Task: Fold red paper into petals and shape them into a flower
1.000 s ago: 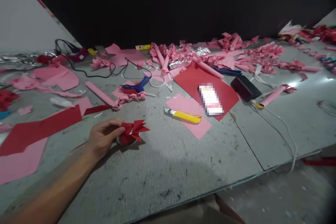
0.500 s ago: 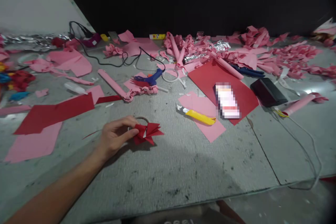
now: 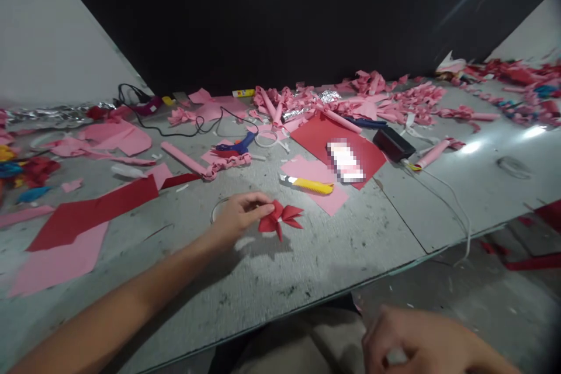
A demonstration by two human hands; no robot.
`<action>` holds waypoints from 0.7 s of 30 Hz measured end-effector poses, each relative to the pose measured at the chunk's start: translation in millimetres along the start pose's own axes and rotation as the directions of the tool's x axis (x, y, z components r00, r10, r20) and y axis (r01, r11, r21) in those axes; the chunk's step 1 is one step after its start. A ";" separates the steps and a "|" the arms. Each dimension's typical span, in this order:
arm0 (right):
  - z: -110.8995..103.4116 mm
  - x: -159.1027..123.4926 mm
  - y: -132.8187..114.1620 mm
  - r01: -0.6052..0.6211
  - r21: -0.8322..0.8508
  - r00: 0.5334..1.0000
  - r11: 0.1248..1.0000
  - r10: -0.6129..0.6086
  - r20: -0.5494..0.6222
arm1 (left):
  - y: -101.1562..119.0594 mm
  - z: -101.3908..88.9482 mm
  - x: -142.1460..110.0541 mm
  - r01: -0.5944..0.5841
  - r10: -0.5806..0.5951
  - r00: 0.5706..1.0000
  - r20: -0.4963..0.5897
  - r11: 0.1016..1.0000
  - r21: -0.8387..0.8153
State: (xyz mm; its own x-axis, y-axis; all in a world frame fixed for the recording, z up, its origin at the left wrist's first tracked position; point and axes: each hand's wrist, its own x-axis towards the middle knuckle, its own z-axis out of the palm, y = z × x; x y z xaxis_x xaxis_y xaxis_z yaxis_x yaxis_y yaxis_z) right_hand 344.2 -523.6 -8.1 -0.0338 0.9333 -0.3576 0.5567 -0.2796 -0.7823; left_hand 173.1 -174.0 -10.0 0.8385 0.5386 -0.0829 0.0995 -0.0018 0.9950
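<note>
Head view: marks on yellow tube at the back, too small to read; phone screen is pixelated, so no text legible there either. No brand can be made out on black box w/ pale cable.

Left hand pinches a red flower btwn thumb & fingers, near the middle of the surface, its shadow just below. Flower = pointed folded petals, looks like paper, w/ small white bit at centre. Right hand is low at the bottom edge, blurred, fingers curled; can't tell if it holds anything.

Surface is grey, streaky, w/ dark specks & a seam to the right. Cutter, yellow ribbed body, lies partly on a flat pink sheet; phone rests on a larger smooth red sheet. Left side: long red piece overlapping pink paper; pink roll, tube-shaped; shiny crinkled foil. Crumpled pink scraps heap along the back, against a flat black panel.

Hard to make out: ring, partly hidden behind left hand; blue tool, type unclear, paper bits around it; red stuff at lower R, cut off by frame edge.
</note>
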 end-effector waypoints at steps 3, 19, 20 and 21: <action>-44.5 65.5 -32.0 0.329 0.384 0.934 0.862 -0.237 -0.268 | -14.1 29.5 11.9 -0.041 0.036 0.998 -0.058 0.996 -0.074; -75.9 238.2 -30.4 0.369 0.487 0.907 0.792 -0.193 -0.374 | -27.1 -22.0 48.6 -0.180 0.180 0.983 0.021 0.984 -0.014; -75.2 238.7 -30.2 0.344 0.542 0.926 0.767 -0.181 -0.332 | -27.2 -21.7 47.1 -0.196 0.196 0.980 0.028 0.981 -0.007; -74.9 240.0 -29.8 0.319 0.589 0.941 0.743 -0.172 -0.292 | -26.7 -21.3 45.9 -0.207 0.207 0.978 0.030 0.978 -0.002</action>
State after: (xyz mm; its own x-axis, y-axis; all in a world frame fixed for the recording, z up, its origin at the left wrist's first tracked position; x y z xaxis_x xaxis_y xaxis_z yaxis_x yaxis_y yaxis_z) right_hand 381.7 -274.4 -32.4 0.1143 0.9920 -0.0528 -0.0863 -0.0431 -0.9953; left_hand 197.5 -131.2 -39.2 0.8565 0.5012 0.1233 -0.0775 -0.1114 0.9908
